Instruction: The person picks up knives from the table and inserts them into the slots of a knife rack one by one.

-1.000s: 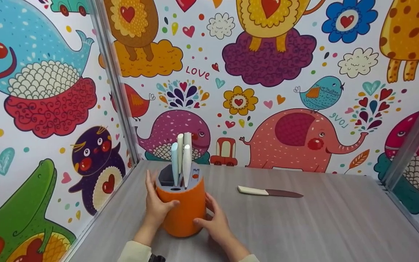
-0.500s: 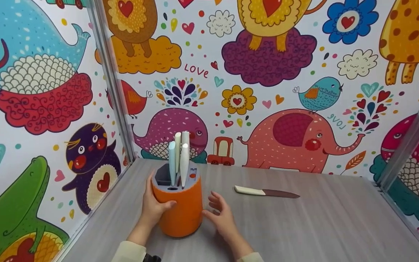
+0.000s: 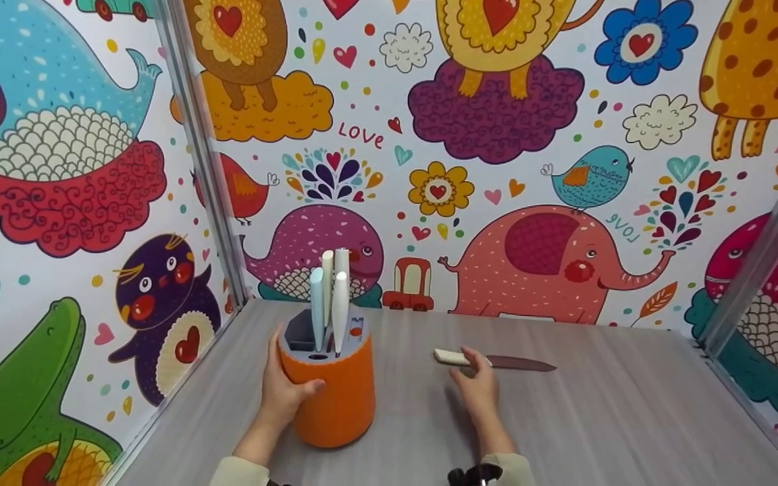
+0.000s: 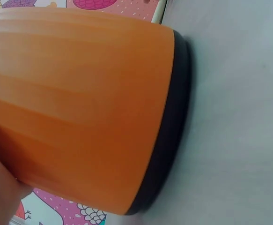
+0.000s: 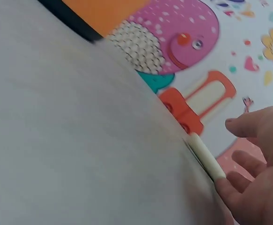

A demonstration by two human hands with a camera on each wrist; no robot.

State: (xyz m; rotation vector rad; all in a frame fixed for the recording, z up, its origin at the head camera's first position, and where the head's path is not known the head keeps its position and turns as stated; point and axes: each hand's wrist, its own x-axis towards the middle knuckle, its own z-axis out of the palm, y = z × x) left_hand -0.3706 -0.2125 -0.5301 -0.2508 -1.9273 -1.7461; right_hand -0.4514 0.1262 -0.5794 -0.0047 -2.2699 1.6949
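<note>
An orange knife block (image 3: 336, 405) with a grey top stands upright on the table. Several pale-handled knives (image 3: 328, 304) stick up from its slots. My left hand (image 3: 281, 391) grips the block's left side, thumb across the front; its other fingers are mostly hidden behind. To the right lies a knife (image 3: 521, 363) with a cream handle and a brown blade pointing right. My right hand (image 3: 480, 391) is over the handle end, fingers spread and relaxed. In the right wrist view, its lower fingertips are right at the cream handle (image 5: 205, 157).
The grey table (image 3: 618, 412) is bounded by printed panels with cartoon animals at the back (image 3: 335, 40), left and right. Metal posts (image 3: 217, 202) stand at the corners. A dark band is worn on the right wrist (image 3: 473, 474).
My right hand has let go of the knife block and moved right to the handle of the lying knife. The left hand has kept its grip on the block.
</note>
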